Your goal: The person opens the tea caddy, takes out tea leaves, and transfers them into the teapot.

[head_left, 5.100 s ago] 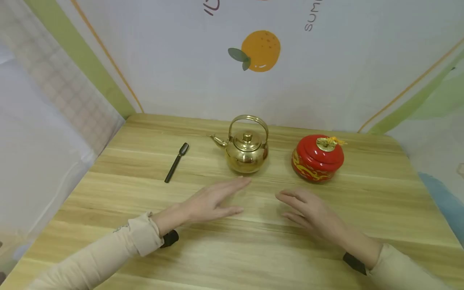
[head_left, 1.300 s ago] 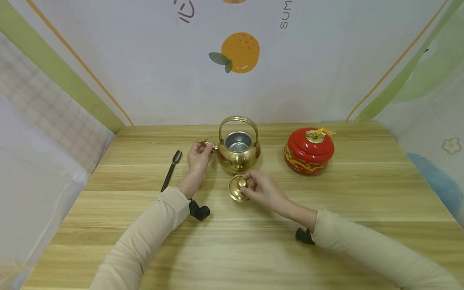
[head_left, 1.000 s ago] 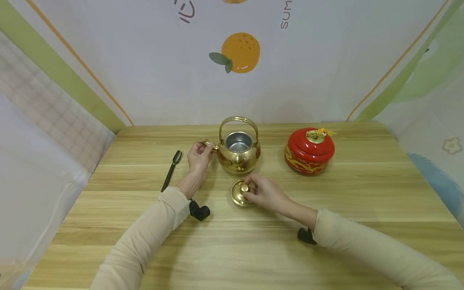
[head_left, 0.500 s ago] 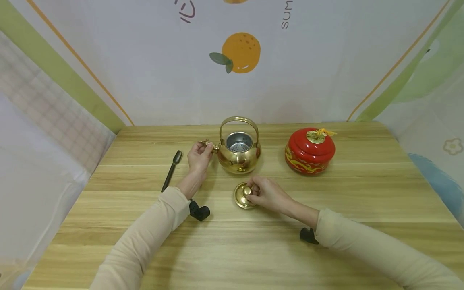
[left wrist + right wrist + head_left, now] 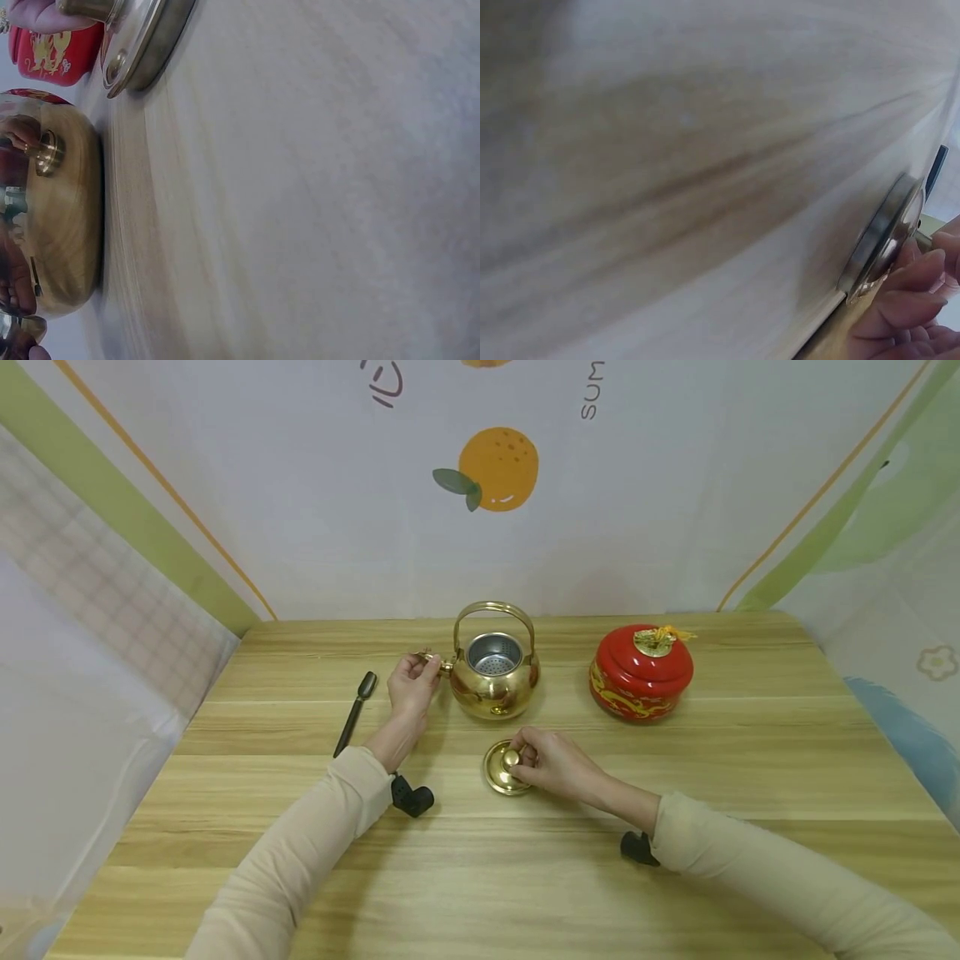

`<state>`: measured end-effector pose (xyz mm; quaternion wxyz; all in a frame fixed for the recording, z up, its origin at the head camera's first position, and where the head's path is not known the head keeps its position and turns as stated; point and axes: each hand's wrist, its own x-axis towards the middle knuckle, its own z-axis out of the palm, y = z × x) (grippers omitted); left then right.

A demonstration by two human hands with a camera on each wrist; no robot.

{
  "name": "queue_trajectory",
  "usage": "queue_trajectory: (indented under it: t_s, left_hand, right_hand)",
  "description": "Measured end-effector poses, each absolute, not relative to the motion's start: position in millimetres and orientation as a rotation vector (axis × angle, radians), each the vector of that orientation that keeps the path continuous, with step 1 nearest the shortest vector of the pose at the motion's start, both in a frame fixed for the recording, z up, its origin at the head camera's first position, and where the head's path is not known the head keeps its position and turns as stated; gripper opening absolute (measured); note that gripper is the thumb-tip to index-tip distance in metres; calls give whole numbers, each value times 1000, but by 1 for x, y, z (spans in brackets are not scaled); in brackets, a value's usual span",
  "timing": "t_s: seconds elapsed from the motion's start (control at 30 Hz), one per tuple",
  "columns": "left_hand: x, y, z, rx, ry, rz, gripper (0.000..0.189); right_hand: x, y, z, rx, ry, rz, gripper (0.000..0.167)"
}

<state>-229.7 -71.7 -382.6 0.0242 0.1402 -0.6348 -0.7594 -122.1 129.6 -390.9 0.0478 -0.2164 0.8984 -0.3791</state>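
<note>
A golden kettle (image 5: pixel 491 696) stands at the back middle of the table, its top uncovered and a metal strainer (image 5: pixel 494 656) showing inside. My left hand (image 5: pixel 411 692) pinches the kettle's spout from the left. In front of the kettle lies its round golden lid (image 5: pixel 498 777), knob up, flat on the wood. My right hand (image 5: pixel 555 764) pinches the lid's knob between thumb and fingers. In the right wrist view the lid (image 5: pixel 885 236) has its rim right at the tabletop. The left wrist view shows the kettle's body (image 5: pixel 71 217) and the lid (image 5: pixel 146 49) close together.
A red lidded jar (image 5: pixel 642 675) with a gold dragon pattern and yellow tassel stands to the right of the kettle. A dark tea scoop (image 5: pixel 354 716) lies on the wooden table (image 5: pixel 480 877), left of my left hand. A printed cloth (image 5: pixel 360 543) hangs behind the table.
Since the oldest frame, both hands have moved in and the lid has come off the kettle. Over the last second it has shifted slightly right and toward me, down to the table; the left hand stays still.
</note>
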Motion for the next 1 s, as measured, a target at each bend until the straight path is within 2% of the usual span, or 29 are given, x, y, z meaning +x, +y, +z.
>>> queue_trajectory:
  t_s: [0.3,0.53,1.0]
  left_hand:
    - [-230,-71,-380,429,-1956,-2370,11]
    - [-229,-71,-380,435,-1965,-2375,12]
    - [-233,-75,-381,468,-1921,-2476,21]
  right_hand:
    - [-122,130,-389,-637,2730,-1142,17]
    - [-123,131,-386,-625,2706,-1147,22]
    - [-119,149,-379,-542,2580,-1383,27]
